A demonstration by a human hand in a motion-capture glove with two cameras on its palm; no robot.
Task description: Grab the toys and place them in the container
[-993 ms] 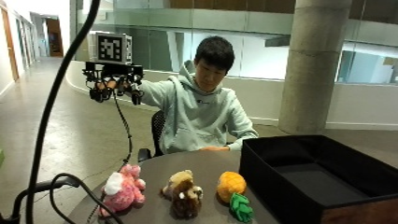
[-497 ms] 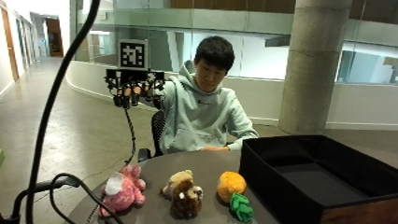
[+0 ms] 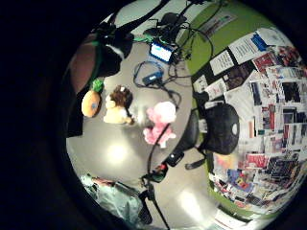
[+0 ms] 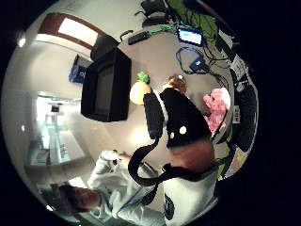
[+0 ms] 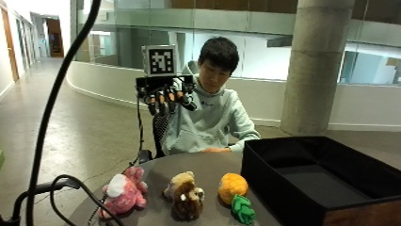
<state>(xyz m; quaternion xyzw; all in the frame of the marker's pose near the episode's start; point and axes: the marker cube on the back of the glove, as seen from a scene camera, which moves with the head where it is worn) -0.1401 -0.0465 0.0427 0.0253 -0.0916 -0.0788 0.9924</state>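
Outside view, hand: the gloved right hand was up in the air, well above the table, fingers spread and hanging down, nothing in them.
Outside view, other hand: the bare left hand lay on the table's far edge, just in front of the person's chest.
Outside view, toys: three in a row along the near edge of the table. The pink plush sat furthest from the container, the brown and cream plush in the middle, the orange plush with green leaves nearest the container.
Outside view, container: the black container stood open on the table just beside the orange plush, with a bare dark floor showing inside.
Little finger side palm view, toys: all three lay far below on the grey table, the orange plush with green leaves, the brown and cream plush and the pink plush in one line. None of them was near the palm.
Little finger side palm view, clutter: a small lit screen and cables sat further along the table.
Thumb side palm view, container: the black container stood beside the orange plush; the pink plush peeked past the glove.
Thumb side palm view, hand: part of the glove filled the middle, with no toy against it.
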